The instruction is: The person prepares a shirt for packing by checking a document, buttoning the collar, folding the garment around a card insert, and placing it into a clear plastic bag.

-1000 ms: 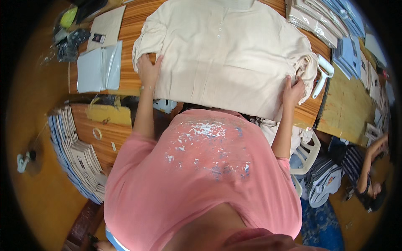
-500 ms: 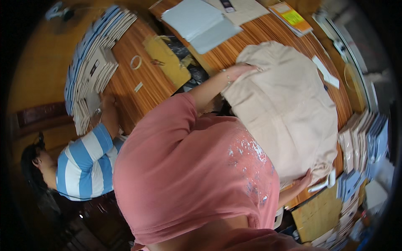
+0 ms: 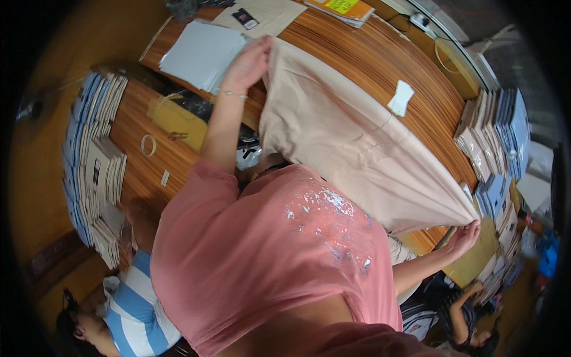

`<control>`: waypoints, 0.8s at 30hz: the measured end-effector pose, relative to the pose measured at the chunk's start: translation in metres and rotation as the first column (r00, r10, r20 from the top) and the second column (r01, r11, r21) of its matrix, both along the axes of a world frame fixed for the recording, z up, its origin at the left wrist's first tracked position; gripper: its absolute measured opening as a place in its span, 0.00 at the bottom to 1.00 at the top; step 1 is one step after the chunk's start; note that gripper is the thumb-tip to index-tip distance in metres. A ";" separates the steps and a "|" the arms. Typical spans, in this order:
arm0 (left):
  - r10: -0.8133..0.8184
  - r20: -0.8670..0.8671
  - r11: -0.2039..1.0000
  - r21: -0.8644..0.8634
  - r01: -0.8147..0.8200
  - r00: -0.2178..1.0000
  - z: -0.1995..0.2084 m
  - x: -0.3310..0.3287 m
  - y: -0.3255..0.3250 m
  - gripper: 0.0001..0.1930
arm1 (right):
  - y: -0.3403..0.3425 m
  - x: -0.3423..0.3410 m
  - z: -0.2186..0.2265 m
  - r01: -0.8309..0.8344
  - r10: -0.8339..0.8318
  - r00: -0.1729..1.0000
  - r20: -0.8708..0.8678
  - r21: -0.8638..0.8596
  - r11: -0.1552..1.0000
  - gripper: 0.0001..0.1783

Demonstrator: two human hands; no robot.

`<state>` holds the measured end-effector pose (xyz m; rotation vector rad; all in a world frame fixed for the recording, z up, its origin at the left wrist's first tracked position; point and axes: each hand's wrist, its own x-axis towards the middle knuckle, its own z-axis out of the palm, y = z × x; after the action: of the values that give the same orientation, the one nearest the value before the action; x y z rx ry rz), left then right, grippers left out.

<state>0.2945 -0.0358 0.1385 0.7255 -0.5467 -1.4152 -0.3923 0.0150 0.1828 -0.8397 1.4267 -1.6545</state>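
A large beige cloth is pulled out between my two hands above a striped wooden table. My left hand pinches its far left corner, beside a stack of pale grey sheets. At the near right, my right hand grips the opposite corner, close to the table's edge. The cloth's upper edge runs taut from hand to hand, while the part nearer my body hangs in loose folds. A small white piece of card or paper lies on the table just beyond the taut edge.
Folded, bagged garments are piled at left and right. A roll of tape lies on the left table by a yellowish board. One person in a striped blue-white shirt sits at left; another person is at lower right.
The cloth lay spread and bunched on the table; now its edge is stretched taut. My left hand has moved up and left, my right hand farther right. The whole view has shifted.
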 end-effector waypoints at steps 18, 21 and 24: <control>0.092 0.537 0.943 -0.318 0.100 0.839 0.181 0.019 -0.150 0.10 | -0.126 -0.010 0.161 -0.123 0.080 0.944 -0.319 -0.116 0.986 0.20; -0.045 0.669 0.994 -0.045 0.100 0.741 0.131 0.028 -0.093 0.11 | -0.075 0.014 0.106 -0.058 0.052 0.940 -0.338 -0.007 0.998 0.20; -0.171 0.728 0.972 0.235 -0.006 0.664 0.054 0.020 -0.020 0.11 | -0.022 0.042 0.037 -0.055 0.095 0.955 -0.281 0.148 0.987 0.19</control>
<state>0.3146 -0.0556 0.1920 1.5094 -1.0850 -1.2258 -0.3507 -0.0074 0.2199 -1.0736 1.6642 -1.3988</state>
